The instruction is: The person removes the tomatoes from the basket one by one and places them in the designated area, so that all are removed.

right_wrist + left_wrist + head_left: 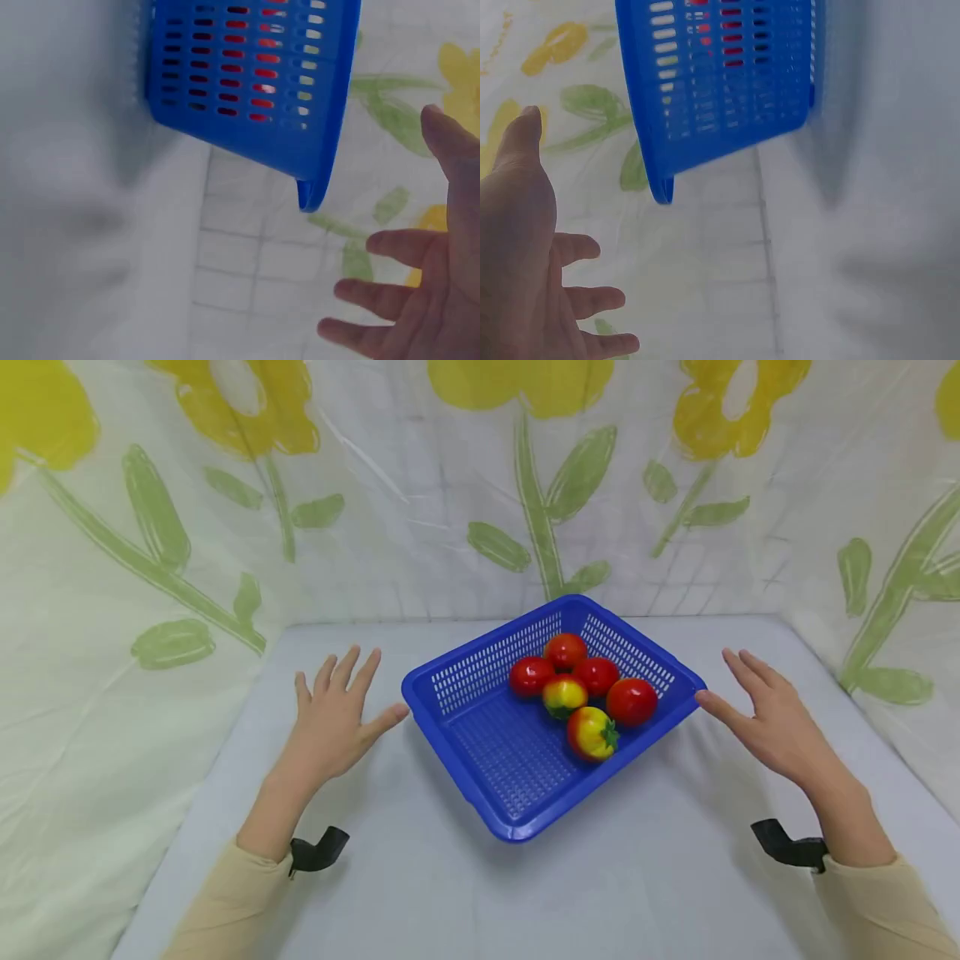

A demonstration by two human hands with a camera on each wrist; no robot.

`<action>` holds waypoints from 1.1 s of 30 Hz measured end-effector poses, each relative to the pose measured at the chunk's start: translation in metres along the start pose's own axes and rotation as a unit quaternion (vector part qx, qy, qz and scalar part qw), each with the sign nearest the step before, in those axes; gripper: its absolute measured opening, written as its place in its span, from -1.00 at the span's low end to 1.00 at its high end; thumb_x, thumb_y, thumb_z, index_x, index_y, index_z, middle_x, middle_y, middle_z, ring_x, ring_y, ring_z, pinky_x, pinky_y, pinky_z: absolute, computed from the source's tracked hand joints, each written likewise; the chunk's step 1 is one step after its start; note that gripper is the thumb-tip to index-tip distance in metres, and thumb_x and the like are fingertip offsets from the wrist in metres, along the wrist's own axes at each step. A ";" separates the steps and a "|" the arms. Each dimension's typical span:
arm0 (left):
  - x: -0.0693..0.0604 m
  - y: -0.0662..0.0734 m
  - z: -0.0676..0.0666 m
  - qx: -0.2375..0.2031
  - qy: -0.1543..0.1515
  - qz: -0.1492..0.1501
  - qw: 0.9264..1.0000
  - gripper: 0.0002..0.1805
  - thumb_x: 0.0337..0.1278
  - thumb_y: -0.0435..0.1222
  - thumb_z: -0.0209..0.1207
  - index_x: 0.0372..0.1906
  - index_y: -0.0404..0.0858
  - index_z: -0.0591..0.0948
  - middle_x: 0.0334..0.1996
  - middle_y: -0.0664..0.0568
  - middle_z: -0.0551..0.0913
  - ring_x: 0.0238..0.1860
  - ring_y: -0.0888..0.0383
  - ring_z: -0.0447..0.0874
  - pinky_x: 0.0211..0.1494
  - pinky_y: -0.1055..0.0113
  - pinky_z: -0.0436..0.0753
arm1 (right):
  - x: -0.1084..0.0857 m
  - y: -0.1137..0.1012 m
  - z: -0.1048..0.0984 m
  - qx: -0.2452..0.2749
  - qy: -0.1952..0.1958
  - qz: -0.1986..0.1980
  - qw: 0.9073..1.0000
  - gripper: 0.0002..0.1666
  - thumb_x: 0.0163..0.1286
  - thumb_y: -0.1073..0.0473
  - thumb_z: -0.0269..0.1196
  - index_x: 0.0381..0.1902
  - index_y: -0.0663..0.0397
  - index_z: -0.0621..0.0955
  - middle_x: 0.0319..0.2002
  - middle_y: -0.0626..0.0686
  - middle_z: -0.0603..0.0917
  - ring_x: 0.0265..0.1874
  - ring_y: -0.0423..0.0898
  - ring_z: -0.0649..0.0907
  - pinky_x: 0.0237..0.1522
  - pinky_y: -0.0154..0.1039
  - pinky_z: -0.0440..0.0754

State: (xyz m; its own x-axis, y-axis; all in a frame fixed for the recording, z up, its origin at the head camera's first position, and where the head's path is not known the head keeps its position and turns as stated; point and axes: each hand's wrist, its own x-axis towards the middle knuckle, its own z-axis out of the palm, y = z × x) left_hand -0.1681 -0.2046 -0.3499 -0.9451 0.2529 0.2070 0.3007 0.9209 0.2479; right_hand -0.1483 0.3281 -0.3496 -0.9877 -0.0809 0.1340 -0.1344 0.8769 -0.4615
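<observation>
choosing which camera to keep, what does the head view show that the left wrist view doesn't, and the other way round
Only the head view: the right hand, both sleeves, and the inside of the basket with four red fruits and two red-and-yellow ones.

Only the left wrist view: the basket's slotted wall from outside, red showing through the slots, and small yellow marks at upper left.

Both: the basket, left hand, table and flowered sheet.
</observation>
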 end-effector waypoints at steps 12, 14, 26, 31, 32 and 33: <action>0.006 0.044 0.008 -0.102 0.099 0.109 0.984 -0.14 0.29 0.20 0.09 0.50 -0.21 0.22 0.47 -0.13 0.19 0.44 -0.17 0.07 0.39 -0.25 0.04 | 0.003 -0.017 0.026 0.125 0.090 -0.005 0.988 -0.17 0.32 -0.09 0.35 0.43 0.14 0.37 0.42 0.13 0.31 0.34 0.15 0.32 -0.03 -0.63 0.40; 0.009 0.050 0.010 -0.120 0.104 0.118 0.980 -0.16 0.29 0.18 0.11 0.50 -0.21 0.24 0.46 -0.11 0.20 0.43 -0.14 0.08 0.38 -0.20 0.12 | 0.003 -0.016 0.030 0.127 0.092 -0.001 0.988 -0.18 0.32 -0.10 0.34 0.41 0.17 0.38 0.41 0.14 0.31 0.34 0.15 0.32 0.06 -0.40 0.52; 0.027 0.084 0.022 -0.169 0.071 0.180 0.966 -0.24 0.29 0.12 0.16 0.43 -0.24 0.34 0.41 -0.08 0.29 0.41 -0.04 0.17 0.35 -0.09 0.30 | -0.002 -0.009 0.046 0.132 0.099 0.009 0.986 -0.22 0.34 -0.09 0.33 0.42 0.09 0.39 0.36 0.15 0.39 0.27 0.16 0.42 0.07 0.02 0.55; 0.035 0.099 0.030 -0.175 0.031 0.204 0.963 -0.24 0.29 0.11 0.17 0.42 -0.26 0.35 0.39 -0.10 0.32 0.41 -0.05 0.18 0.40 -0.06 0.24 | -0.006 -0.005 0.047 0.142 0.115 -0.013 0.983 -0.27 0.33 0.00 0.36 0.41 0.01 0.43 0.37 0.03 0.41 0.29 0.05 0.41 -0.02 -0.60 0.44; 0.037 0.102 0.030 -0.176 0.020 0.208 0.962 -0.25 0.29 0.11 0.17 0.42 -0.25 0.36 0.39 -0.09 0.32 0.41 -0.04 0.18 0.40 -0.05 0.23 | -0.007 -0.004 0.047 0.143 0.120 -0.018 0.982 -0.28 0.32 0.02 0.37 0.40 0.02 0.44 0.37 0.01 0.41 0.29 0.02 0.41 -0.06 -0.68 0.39; 0.038 0.105 0.031 -0.180 0.006 0.209 0.961 -0.24 0.29 0.11 0.17 0.42 -0.24 0.35 0.39 -0.08 0.32 0.41 -0.03 0.18 0.40 -0.04 0.23 | -0.008 -0.003 0.047 0.142 0.124 -0.022 0.982 -0.28 0.32 0.03 0.37 0.40 0.01 0.45 0.37 -0.01 0.42 0.29 -0.03 0.41 -0.06 -0.68 0.38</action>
State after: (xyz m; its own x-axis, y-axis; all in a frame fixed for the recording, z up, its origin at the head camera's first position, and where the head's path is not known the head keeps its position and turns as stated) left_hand -0.1763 -0.0890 -0.3451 -0.7309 0.5734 0.3702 0.6809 0.5763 0.4519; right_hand -0.1441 0.3040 -0.3909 -0.9351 0.0340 0.3527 -0.2275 0.7055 -0.6712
